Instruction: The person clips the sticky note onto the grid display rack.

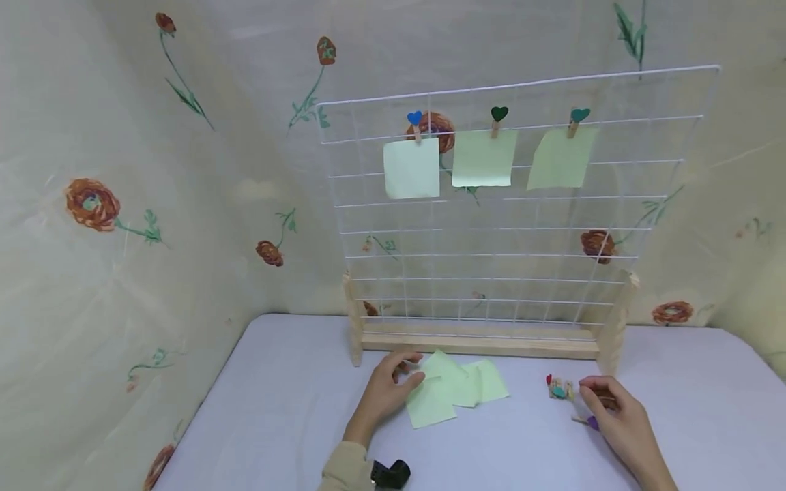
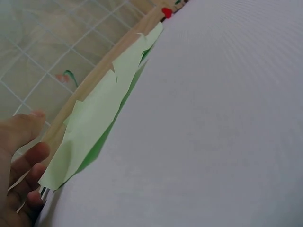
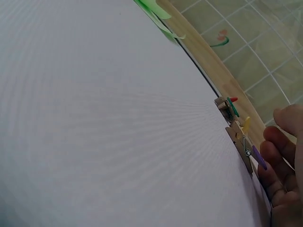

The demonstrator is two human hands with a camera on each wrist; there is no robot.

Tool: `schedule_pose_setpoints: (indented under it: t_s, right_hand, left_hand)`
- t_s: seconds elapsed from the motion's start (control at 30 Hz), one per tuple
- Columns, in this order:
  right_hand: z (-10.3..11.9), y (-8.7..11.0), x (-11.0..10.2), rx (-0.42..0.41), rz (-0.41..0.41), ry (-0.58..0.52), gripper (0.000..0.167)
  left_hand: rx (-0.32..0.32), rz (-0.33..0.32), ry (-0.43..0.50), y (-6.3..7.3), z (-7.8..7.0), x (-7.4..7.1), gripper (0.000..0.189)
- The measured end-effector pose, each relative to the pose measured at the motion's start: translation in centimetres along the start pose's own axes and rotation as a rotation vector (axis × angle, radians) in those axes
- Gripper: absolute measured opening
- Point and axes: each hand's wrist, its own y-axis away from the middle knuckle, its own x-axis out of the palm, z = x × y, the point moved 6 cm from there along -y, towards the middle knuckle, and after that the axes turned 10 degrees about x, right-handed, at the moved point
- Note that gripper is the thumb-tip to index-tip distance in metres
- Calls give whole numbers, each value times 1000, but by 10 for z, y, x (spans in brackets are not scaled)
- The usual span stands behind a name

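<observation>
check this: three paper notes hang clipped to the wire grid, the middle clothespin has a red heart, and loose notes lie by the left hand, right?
No: the middle clothespin has a dark green heart, not red, as the head view shows. Three paper notes hang clipped to the wire grid, and loose notes lie by the left hand.

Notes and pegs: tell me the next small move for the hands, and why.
Probably, the left hand should pinch the nearest loose note. Its fingers are at that note's edge, with thumb and fingers apart. Three hanging notes are pegged to the rack, and the right hand is beside the loose pegs, so one seems within easy reach.
</observation>
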Motion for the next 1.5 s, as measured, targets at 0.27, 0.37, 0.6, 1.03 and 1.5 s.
schedule_pose_setpoints:
  t_s: [0.27, 0.37, 0.6, 1.03, 1.5]
  right_hand:
    - [7, 9, 2, -40, 13, 47, 18]
    - [11, 9, 2, -75, 8, 46, 16]
    - [13, 9, 3, -92, 32, 61, 20]
    - [9, 8, 3, -35, 51, 89, 23]
    - [7, 5, 6, -17, 62, 102, 22]
  left_hand:
    - [92, 4, -53, 0, -9, -8, 28]
    - [107, 15, -76, 0, -13, -8, 28]
    - [141, 56, -128, 2, -17, -4, 31]
    - [146, 102, -291, 4, -14, 6, 44]
    - [131, 102, -338, 8, -13, 8, 30]
